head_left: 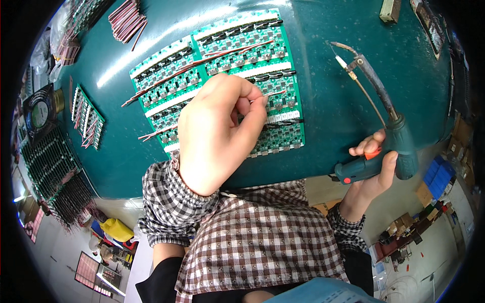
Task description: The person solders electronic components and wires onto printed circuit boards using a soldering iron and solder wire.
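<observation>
My left hand [222,126] is over a panel of green circuit boards [207,76], its thumb and index finger pinched on a thin wire. That wire's pale and red end [277,92] pokes out to the right of the fingertips, just above the board. More red and white wires [197,63] lie slantwise across the upper rows, and two wire ends [157,133] show left of my wrist. My right hand [376,161] is wrapped round the handle of a teal soldering gun [399,136]. Its bent tip and solder feed tube point up and left, apart from the panel.
A bundle of wires [127,21] lies at the far left of the green tabletop [328,146]. A smaller board piece with wires [87,118] sits left of the panel. Beyond it are a round black fan [40,113] and stacked wired boards [53,166]. A block [390,10] stands far right.
</observation>
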Action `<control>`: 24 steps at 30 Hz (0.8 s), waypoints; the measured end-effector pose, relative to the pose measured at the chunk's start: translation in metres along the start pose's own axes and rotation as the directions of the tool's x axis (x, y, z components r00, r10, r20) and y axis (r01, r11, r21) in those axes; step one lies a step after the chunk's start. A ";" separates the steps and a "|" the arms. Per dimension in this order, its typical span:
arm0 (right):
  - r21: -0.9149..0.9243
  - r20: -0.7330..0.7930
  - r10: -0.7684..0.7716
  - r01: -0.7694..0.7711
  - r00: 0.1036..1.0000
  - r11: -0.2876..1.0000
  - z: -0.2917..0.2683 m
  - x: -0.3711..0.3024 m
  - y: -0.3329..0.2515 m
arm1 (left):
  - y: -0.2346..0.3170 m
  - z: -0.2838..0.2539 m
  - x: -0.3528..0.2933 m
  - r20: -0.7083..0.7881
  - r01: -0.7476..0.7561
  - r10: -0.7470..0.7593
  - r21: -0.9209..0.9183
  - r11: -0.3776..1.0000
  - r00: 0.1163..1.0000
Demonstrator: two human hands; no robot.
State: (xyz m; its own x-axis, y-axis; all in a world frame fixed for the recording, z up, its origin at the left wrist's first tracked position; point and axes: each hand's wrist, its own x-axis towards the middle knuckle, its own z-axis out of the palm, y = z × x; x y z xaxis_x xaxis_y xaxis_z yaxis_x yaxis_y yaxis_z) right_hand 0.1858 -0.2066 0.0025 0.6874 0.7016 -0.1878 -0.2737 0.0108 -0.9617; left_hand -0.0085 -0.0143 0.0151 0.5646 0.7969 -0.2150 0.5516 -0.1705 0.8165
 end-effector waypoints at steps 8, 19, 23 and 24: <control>0.096 0.037 -0.012 0.009 0.999 0.995 -0.001 0.003 0.005 | 0.007 -0.014 -0.004 -0.005 0.049 -0.049 0.029 0.998 0.999; 0.200 -0.053 -0.059 0.068 0.997 0.977 0.000 0.005 0.013 | -0.001 -0.031 0.061 -0.065 -0.384 0.461 0.459 0.801 0.885; 0.148 -0.075 -0.073 0.084 0.994 0.985 -0.001 0.005 0.012 | -0.001 -0.028 0.069 -0.009 -0.391 0.440 0.444 0.806 0.898; 0.129 -0.095 -0.077 0.089 0.993 0.988 -0.001 0.006 0.011 | -0.002 -0.028 0.071 -0.006 -0.381 0.425 0.430 0.819 0.905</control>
State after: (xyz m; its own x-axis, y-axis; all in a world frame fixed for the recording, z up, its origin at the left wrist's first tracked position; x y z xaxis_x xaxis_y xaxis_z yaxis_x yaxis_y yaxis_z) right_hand 0.1871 -0.2030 -0.0097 0.7670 0.6281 -0.1309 -0.2957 0.1650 -0.9409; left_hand 0.0137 0.0589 0.0127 0.7417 0.6524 0.1556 0.4999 -0.6924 0.5202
